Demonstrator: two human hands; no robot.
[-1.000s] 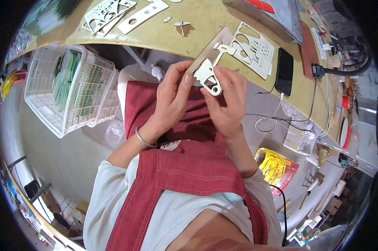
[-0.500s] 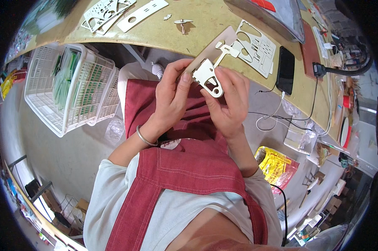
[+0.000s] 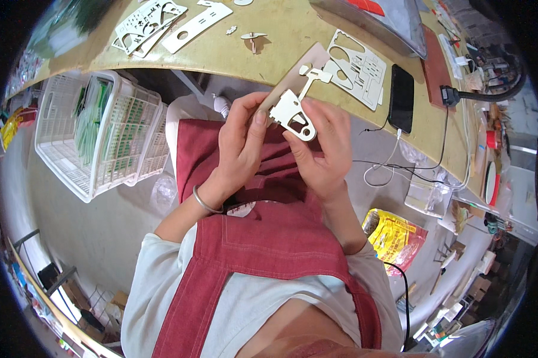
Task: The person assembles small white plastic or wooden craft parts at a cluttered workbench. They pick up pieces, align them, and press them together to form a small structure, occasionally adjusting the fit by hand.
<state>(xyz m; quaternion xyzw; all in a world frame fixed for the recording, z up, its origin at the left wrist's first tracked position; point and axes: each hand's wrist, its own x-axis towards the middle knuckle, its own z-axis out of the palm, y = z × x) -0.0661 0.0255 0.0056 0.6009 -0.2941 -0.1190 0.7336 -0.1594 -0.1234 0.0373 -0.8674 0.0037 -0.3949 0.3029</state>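
Holding, left hand (image 3: 242, 128): the lower end of a long, flat, grey-brown panel (image 3: 291, 77) is enclosed, the thumb laid over the near side and the fingers wrapped behind; the grip is closed to about the panel's thickness.
Holding, right hand (image 3: 325, 140): a flat, wedge-shaped cream piece (image 3: 289, 109) of wood-like board, with cut-outs and a round hole, is pinched at its right edge between thumb and fingers; the grip is narrowly closed.
Place of the cream piece: it is held above the lap, before the near edge of the yellowish tabletop (image 3: 239, 62), with its toothed edge against or just beside the panel. Whether the two are joined cannot be told.
Weight and stiffness: both parts are judged light and stiff, with little bend to be expected.
Surface: a dry, not very slippery face is suggested by the matt look.
Fragile spots: the slender cream arm (image 3: 307, 87) with its broad end, the teeth and the narrow bridges around the cut-outs are judged easiest to snap.
Best hold: the wedge is best taken by its solid rounded end, and the panel by its long edges; the arm is best left unloaded.
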